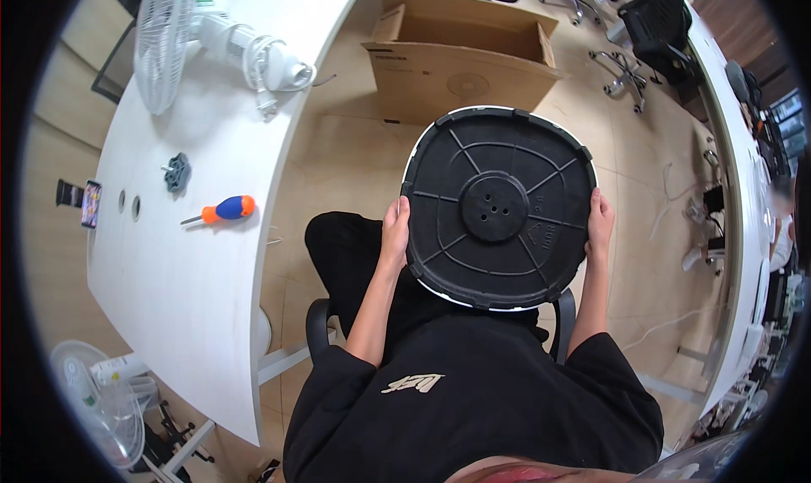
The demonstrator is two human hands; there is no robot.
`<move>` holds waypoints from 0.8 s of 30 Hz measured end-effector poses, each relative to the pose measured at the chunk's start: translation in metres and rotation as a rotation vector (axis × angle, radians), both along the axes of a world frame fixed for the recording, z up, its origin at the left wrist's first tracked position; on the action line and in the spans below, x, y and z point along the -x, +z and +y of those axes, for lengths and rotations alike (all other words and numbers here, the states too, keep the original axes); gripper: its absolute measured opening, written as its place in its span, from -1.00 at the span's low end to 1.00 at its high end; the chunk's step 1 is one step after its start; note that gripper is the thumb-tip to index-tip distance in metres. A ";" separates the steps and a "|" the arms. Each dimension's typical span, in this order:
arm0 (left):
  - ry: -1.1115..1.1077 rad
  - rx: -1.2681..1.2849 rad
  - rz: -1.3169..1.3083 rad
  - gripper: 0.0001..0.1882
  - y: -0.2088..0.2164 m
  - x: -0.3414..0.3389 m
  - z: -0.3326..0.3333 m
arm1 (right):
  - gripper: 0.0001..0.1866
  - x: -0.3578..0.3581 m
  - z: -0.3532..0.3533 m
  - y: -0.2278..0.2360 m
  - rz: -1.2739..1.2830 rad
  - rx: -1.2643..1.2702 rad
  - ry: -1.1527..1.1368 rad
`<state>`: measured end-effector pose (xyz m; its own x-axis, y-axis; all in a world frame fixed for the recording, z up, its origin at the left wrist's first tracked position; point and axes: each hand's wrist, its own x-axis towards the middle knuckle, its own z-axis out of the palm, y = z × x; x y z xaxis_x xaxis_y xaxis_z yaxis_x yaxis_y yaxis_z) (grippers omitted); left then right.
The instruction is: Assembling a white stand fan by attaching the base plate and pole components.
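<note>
A fan base [553,183], rounded-square with a white rim, is held up in front of my lap, its black ribbed underside facing me. Several small holes pierce the round hub in its middle. My left hand [395,229] grips the left edge, and my right hand [600,221] grips the right edge; the fingers of both go partly out of sight behind it. On the white table to my left lie a screwdriver [228,209] with a blue and orange handle and a dark grey knob [176,172] with a screw end. The fan's head [165,43] and its coiled white cord [269,65] rest farther back there.
An open cardboard box [460,77] stands on the floor ahead. The white table [194,305] runs along my left side, with a phone [90,204] near its far edge. Another fan [101,398] stands at the lower left. Office chairs [621,73] and a second long table are at the right.
</note>
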<state>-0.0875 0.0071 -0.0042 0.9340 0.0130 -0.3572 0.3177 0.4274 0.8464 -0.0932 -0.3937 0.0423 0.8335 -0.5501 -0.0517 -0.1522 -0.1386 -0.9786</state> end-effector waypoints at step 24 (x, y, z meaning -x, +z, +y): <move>1.384 -0.740 -0.919 -0.04 0.325 0.218 0.171 | -0.36 -0.048 0.311 0.282 -0.416 -1.089 0.798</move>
